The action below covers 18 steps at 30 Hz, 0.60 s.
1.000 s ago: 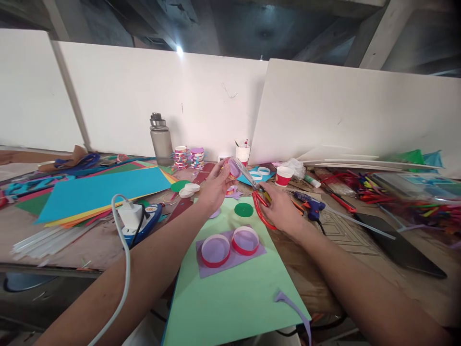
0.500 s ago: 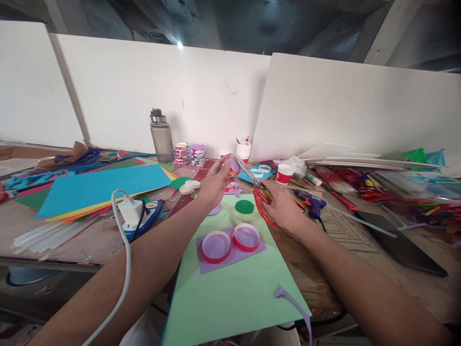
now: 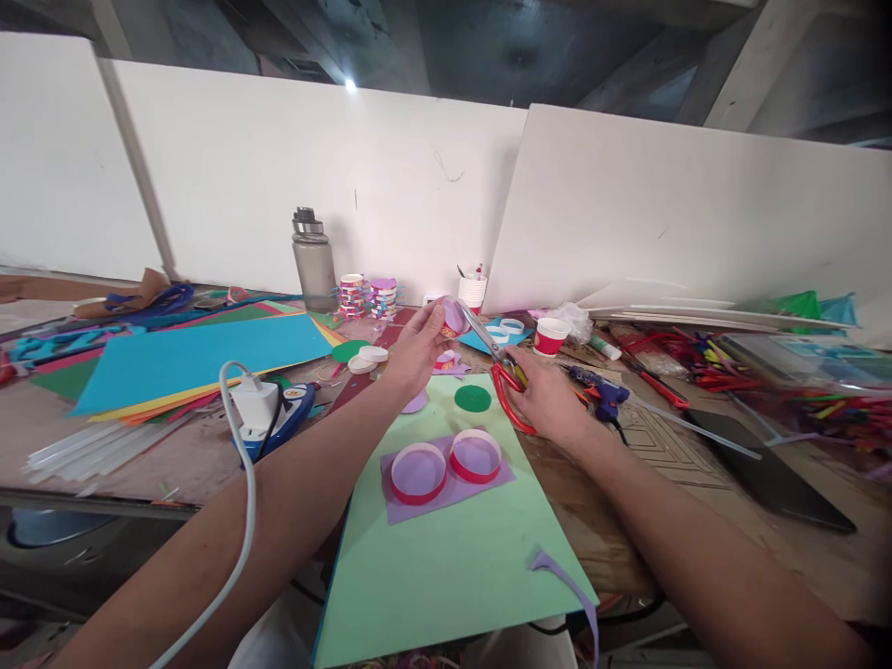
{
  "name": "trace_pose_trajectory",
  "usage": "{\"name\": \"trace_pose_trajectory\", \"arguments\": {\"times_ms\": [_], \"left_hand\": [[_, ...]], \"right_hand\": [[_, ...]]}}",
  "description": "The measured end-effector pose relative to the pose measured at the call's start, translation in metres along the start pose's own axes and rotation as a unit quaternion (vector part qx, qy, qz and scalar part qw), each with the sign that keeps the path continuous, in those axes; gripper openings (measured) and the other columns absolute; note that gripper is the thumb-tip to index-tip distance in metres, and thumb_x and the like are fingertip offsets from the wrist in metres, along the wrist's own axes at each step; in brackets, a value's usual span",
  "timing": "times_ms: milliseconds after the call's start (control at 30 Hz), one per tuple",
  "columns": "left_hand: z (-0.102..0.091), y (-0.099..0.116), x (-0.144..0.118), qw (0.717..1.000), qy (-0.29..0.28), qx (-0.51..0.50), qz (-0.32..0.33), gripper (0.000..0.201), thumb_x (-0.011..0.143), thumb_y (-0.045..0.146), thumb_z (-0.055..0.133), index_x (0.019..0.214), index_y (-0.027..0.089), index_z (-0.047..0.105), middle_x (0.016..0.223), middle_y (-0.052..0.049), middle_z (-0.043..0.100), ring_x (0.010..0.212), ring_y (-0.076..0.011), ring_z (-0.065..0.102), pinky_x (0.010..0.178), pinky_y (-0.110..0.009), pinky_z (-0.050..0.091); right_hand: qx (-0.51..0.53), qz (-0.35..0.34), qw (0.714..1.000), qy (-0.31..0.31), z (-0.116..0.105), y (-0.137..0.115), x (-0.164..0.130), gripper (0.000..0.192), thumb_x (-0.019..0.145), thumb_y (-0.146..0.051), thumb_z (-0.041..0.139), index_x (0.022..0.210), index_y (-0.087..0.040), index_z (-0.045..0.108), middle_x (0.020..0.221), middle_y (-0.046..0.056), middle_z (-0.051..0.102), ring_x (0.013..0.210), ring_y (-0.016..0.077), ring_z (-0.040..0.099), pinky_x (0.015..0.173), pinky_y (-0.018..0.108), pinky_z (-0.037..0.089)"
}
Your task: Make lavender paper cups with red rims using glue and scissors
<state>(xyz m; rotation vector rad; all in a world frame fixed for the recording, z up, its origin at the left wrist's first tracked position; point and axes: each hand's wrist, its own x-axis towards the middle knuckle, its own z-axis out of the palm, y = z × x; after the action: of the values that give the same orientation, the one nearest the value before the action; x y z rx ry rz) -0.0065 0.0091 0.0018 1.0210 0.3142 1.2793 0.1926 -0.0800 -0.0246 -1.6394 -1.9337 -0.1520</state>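
Note:
My left hand (image 3: 418, 346) pinches a paper cup ring (image 3: 455, 319) with a purple base, held up above the far end of the green sheet (image 3: 446, 567). In my right hand (image 3: 547, 395) are red-handled scissors (image 3: 499, 358), their blades against the ring's edge. Below, two red-and-white cup rings (image 3: 418, 474) rest on a purple rectangle (image 3: 400, 511). A dark green disc (image 3: 472, 399) lies beyond them. A curled purple offcut (image 3: 568, 581) hangs over the sheet's near right corner.
Left are a blue sheet (image 3: 202, 358), a power strip (image 3: 299, 409) with a white plug and cable, and a bottle (image 3: 313, 265). To the right lie a red cup (image 3: 550, 336), a glue gun (image 3: 606, 395) and a black tablet-like slab (image 3: 767, 469). White boards (image 3: 313, 177) stand behind.
Both hands stay almost in place, with the ring and scissors held together. The ring has turned slightly, and the whole view has shifted a little.

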Motion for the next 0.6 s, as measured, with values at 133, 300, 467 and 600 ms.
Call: {"name": "trace_pose_trajectory", "arguments": {"times_ms": [133,300,467,600], "left_hand": [[-0.0011,0.0021,0.0024,1.000,0.015,-0.008,-0.003,0.032,0.078,0.043,0.085,0.087,0.018,0.068,0.078,0.000,0.067,0.070,-0.0120,0.063,0.069,-0.025,0.047],[-0.0029,0.0043,0.0042,1.000,0.017,-0.015,-0.016,0.034,0.079,0.045,0.084,0.082,0.018,0.064,0.076,0.001,0.068,0.068,-0.0120,0.065,0.068,-0.025,0.048],[-0.0055,0.0037,0.0054,1.000,0.002,-0.005,-0.029,0.040,0.076,0.049,0.086,0.084,0.018,0.064,0.074,0.000,0.069,0.070,-0.0138,0.068,0.067,-0.025,0.050],[-0.0057,0.0022,0.0058,0.999,-0.005,0.001,-0.036,0.040,0.076,0.049,0.086,0.086,0.017,0.064,0.074,-0.002,0.069,0.085,-0.0191,0.074,0.068,-0.024,0.050]], "right_hand": [[0.004,-0.004,1.000,-0.005,-0.0016,-0.0005,0.0006,0.054,0.085,-0.020,0.057,0.140,-0.016,0.057,0.118,0.015,0.076,0.104,0.0301,0.070,0.087,0.036,0.053],[0.026,-0.016,0.999,0.020,0.0009,-0.0011,-0.0002,0.050,0.086,-0.021,0.055,0.135,-0.014,0.059,0.122,0.016,0.074,0.103,0.0291,0.069,0.089,0.037,0.052],[0.024,-0.023,0.998,0.048,0.0011,-0.0008,-0.0008,0.043,0.089,-0.026,0.052,0.128,-0.013,0.061,0.115,0.016,0.074,0.102,0.0292,0.070,0.088,0.037,0.051],[-0.004,-0.002,1.000,0.030,-0.0047,-0.0036,0.0001,0.040,0.093,-0.032,0.050,0.126,-0.013,0.062,0.103,0.015,0.076,0.092,0.0294,0.070,0.081,0.035,0.050]]}}
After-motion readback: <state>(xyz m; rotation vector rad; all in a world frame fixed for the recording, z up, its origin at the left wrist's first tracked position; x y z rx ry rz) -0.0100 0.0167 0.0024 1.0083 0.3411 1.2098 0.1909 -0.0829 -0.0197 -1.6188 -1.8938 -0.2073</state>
